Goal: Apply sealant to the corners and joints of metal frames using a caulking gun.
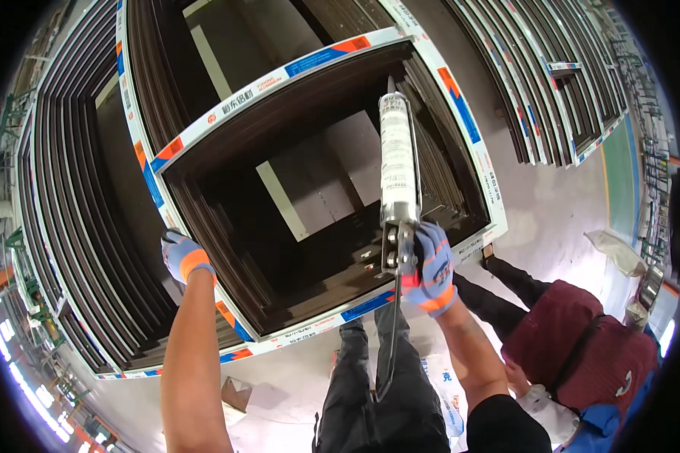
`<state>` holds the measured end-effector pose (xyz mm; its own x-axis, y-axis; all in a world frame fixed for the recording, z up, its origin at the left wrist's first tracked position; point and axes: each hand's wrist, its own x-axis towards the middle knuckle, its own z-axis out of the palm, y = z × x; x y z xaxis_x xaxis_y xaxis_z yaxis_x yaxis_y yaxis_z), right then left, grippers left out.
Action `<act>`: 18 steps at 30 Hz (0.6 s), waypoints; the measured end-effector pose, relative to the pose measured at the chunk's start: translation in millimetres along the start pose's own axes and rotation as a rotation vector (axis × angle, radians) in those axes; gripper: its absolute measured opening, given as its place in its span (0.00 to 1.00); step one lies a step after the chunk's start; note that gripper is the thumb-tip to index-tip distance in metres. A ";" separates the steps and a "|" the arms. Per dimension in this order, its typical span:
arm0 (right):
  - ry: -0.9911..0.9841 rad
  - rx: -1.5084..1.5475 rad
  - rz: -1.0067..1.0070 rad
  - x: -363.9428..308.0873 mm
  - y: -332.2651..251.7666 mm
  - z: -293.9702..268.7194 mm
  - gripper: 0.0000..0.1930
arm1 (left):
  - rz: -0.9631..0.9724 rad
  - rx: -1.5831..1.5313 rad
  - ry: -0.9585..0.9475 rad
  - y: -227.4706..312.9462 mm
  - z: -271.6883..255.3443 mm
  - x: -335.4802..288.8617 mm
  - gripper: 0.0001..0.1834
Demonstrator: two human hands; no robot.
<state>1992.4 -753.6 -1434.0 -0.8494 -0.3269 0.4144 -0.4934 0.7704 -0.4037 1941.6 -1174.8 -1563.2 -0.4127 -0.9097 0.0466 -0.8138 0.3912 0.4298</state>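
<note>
Central stack of dark brown rectangular metal frames, top face in white film with blue and orange patches, fills upper left to centre. Second brown frame stack at far left, third one upper right. Co-worker in a maroon jacket bent over, lower right. Silver metal caulking gun with white printed cartridge right of centre, dark nozzle up, rod hanging to lower centre. Right hand in grey-and-orange glove clenched round its handle. Left hand, matching glove, on top frame's left bar; can't tell if gripping.
</note>
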 end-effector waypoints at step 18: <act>-0.112 -0.242 -0.089 26.6 59.1 32.6 0.36 | 0.096 0.254 -0.081 -11.0 20.8 5.0 0.17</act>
<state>1934.6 -734.6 -1473.5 -0.8266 -0.4476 0.3410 -0.5198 0.8396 -0.1579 1939.9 -1180.8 -1586.4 -0.5163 -0.8564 -0.0004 -0.8414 0.5072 0.1866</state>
